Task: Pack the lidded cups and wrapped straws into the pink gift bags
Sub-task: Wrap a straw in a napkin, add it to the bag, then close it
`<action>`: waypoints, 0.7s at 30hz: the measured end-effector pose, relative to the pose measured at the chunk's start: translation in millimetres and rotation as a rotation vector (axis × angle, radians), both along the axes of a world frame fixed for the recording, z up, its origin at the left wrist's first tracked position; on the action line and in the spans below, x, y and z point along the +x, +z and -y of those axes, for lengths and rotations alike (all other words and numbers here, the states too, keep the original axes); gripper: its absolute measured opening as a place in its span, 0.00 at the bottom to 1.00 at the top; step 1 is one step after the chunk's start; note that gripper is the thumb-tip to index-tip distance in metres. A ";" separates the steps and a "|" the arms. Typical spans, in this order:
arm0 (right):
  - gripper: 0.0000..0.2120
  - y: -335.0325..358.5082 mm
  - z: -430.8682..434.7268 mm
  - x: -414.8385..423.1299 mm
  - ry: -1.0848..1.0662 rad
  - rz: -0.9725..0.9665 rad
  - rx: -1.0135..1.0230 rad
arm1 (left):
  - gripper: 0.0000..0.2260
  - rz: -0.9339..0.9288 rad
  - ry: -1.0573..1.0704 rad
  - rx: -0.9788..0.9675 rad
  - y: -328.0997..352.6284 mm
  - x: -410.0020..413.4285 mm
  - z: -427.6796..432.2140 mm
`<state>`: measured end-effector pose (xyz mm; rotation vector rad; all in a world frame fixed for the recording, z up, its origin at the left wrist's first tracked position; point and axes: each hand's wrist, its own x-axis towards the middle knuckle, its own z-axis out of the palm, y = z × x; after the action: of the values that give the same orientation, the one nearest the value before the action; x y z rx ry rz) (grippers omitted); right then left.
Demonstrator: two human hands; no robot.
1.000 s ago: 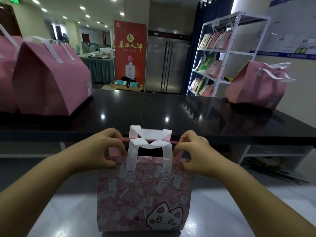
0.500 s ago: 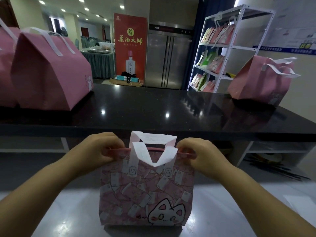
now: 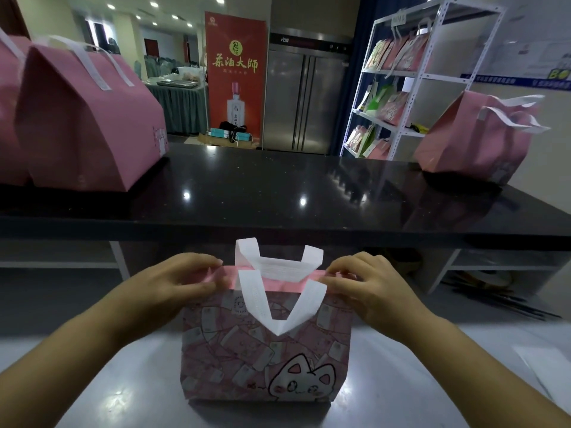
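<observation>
A small pink gift bag with a white cartoon cat and white handles stands upright on the grey table in front of me. My left hand pinches the left end of its pink top edge. My right hand pinches the right end of that edge. The bag's mouth is pressed flat between them, so its inside is hidden. One handle loop hangs down the front, the other stands up behind. No cups or straws show.
A black counter runs across behind the bag. Two large pink bags sit on its left end and one on its right end. A white shelf rack with more bags stands behind. White paper lies at the right.
The view has tilted down and the bag looks nearer. Both hands kept hold of the top edge, which now lies flatter and more closed; the front handle has dropped lower.
</observation>
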<state>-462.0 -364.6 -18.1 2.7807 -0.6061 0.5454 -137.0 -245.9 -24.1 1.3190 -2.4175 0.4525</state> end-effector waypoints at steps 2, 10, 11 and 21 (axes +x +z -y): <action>0.20 -0.6 1.0 -0.4 -0.007 -0.008 -0.001 | 0.19 0.022 0.009 0.023 2.0 0.3 0.2; 0.09 12.1 0.6 8.4 -0.071 0.041 0.163 | 0.17 -0.061 0.063 0.081 13.0 -9.6 3.2; 0.08 15.6 2.2 13.9 -0.075 0.059 0.188 | 0.12 -0.062 0.071 0.082 15.8 -13.8 6.3; 0.17 6.8 2.9 59.9 -0.135 0.062 0.329 | 0.16 -0.231 0.237 0.181 7.3 -40.9 39.7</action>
<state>-402.1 -367.5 -11.4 3.0024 -0.9685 0.5485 -177.9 -285.6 -16.7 1.6462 -2.1625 0.1312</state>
